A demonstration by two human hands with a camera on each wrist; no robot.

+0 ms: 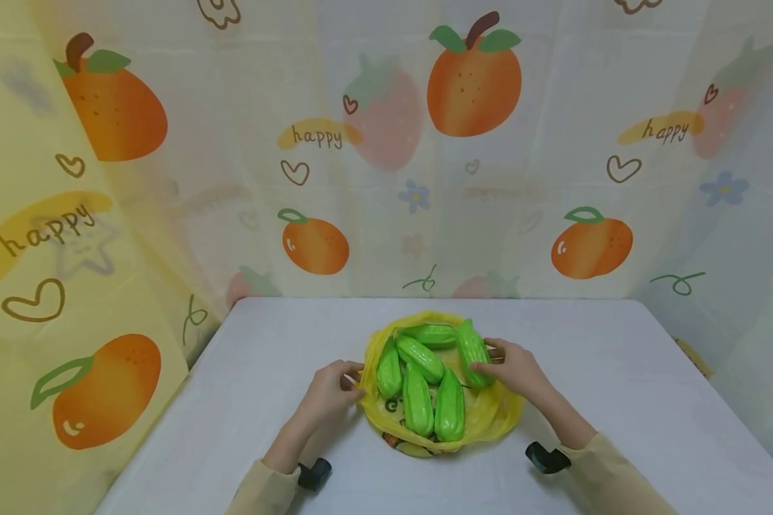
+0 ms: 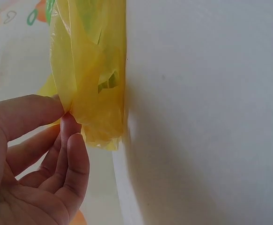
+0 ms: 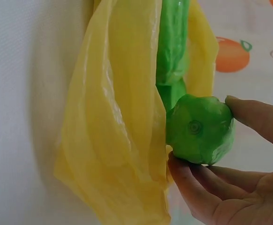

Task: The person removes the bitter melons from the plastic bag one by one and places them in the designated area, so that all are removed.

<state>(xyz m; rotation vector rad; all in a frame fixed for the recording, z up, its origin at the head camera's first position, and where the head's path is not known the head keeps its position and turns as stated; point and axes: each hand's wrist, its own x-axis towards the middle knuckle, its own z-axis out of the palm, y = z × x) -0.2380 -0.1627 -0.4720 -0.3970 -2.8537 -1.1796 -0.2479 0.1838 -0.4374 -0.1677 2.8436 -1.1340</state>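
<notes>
A yellow plastic bag lies spread open on the table with several glossy green ridged gourds inside. My left hand pinches the bag's left edge between thumb and fingers; in the left wrist view the thin plastic bunches beside the fingertips. At the bag's right side, my right hand grips one gourd, which stands tilted against the rim. The right wrist view shows that gourd's round end between thumb and fingers, with another gourd behind it.
The white table extends to both sides of the bag. A colourful printed edge shows under the bag's front. Behind the table hangs a fruit-printed curtain, which also runs down the left side. Dark wrist devices sit near both sleeves.
</notes>
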